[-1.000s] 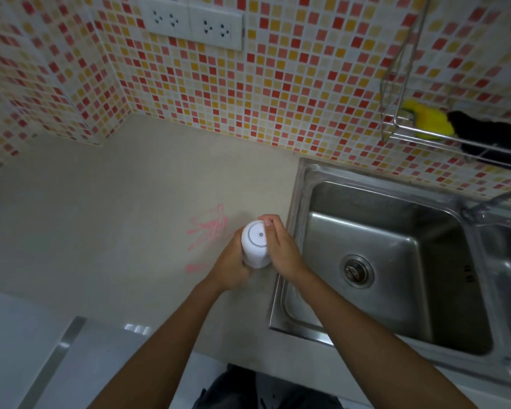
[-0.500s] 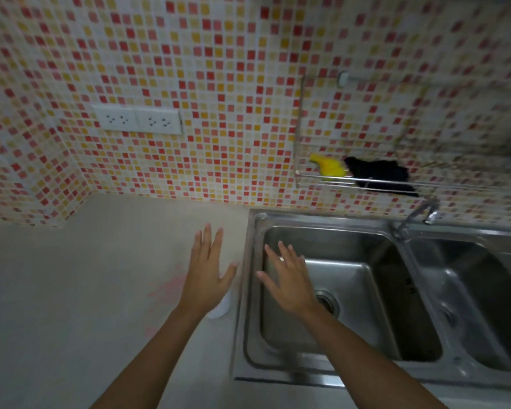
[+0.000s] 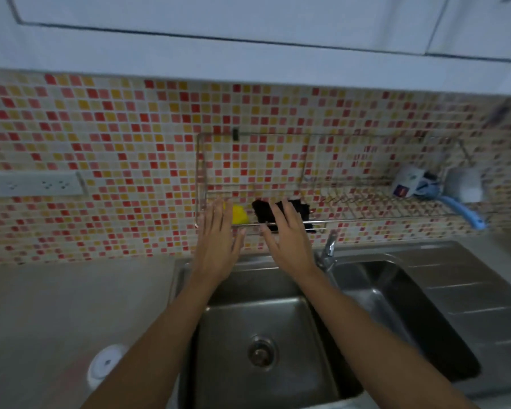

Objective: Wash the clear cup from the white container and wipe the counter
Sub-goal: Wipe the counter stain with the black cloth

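Reaching above the sink [image 3: 257, 317], left hand [image 3: 219, 246] and right hand [image 3: 289, 246] splay wide, empty. White container [image 3: 105, 363] stands left of it.

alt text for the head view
The left hand and right hand, both open, reach over a stainless steel double sink toward a wire wall rack holding a yellow sponge and black cloth. A round white container stands on the beige counter.

The left hand [image 3: 217, 243] and right hand [image 3: 289, 240], fingers straight and holding nothing, are raised before the wire rack [image 3: 381, 220] on the mosaic wall, overlapping a yellow sponge [image 3: 240, 215] and a black pad [image 3: 261, 212]. Below lies the 2-basin steel sink [image 3: 292, 349]. The white container [image 3: 105, 364] stands on the counter [image 3: 56, 305] beside it.
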Demonstrator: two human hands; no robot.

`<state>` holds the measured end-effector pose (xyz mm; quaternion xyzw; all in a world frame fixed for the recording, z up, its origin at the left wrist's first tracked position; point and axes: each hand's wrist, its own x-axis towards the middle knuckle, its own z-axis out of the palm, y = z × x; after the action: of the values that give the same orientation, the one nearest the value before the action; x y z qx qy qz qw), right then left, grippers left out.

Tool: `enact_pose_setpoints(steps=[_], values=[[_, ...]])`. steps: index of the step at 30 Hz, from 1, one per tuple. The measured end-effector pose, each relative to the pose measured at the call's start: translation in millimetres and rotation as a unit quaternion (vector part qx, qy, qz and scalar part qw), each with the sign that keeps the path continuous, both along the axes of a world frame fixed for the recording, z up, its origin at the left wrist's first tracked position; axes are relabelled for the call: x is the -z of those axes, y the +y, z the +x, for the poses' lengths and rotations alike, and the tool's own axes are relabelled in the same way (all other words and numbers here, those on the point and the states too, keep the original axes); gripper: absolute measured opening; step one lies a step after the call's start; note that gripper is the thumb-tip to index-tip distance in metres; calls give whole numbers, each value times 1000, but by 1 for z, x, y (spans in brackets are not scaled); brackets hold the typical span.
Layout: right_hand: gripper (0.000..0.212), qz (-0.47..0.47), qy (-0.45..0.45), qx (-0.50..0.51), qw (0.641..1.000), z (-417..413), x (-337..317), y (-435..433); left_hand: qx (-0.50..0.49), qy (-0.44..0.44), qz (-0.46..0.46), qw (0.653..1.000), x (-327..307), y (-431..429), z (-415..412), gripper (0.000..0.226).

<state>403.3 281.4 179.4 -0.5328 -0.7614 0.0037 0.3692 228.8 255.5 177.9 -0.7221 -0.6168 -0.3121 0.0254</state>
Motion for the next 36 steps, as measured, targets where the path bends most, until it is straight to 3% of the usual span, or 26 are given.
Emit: enact_pose_setpoints(steps=[3, 6, 10, 13, 15, 19, 23, 26, 29, 33, 36], values=[[50, -31, 21, -11, 999, 10, -17, 36, -13, 40, -9, 999, -9, 30, 8, 73], [57, -137, 17, 6, 990, 16, -21, 65, -26, 62, -23, 997, -2, 48, 10, 80], [84, -296, -91, 37, 950, 11, -25, 98, -56, 107, -25, 992, 12, 55, 10, 79], [116, -382, -130, 41, 914, 3, -24, 114, -60, 117, -23, 991, 12, 58, 10, 77], [118, -398, -150, 54, 903, 1, -25, 118, -57, 120, -21, 991, 13, 58, 11, 75], [76, -353, -194, 59, 913, 9, -28, 127, -57, 117, -22, 991, 14, 58, 11, 68], [52, -269, -210, 64, 938, 14, -24, 127, -66, 125, -28, 990, 12, 57, 12, 67], [33, -207, -81, 43, 974, 19, -17, 130, -51, 102, -39, 993, 10, 57, 11, 67], [24, -138, 58, 18, 989, 22, -22, 127, -6, 52, -40, 998, 5, 40, 8, 67], [22, -32, 243, -36, 969, 12, -44, 84, -6, -56, -1, 998, 23, -27, -24, 65], [30, 26, 267, -73, 961, -15, -46, 26, -70, -69, -11, 995, 59, -82, -73, 67]])
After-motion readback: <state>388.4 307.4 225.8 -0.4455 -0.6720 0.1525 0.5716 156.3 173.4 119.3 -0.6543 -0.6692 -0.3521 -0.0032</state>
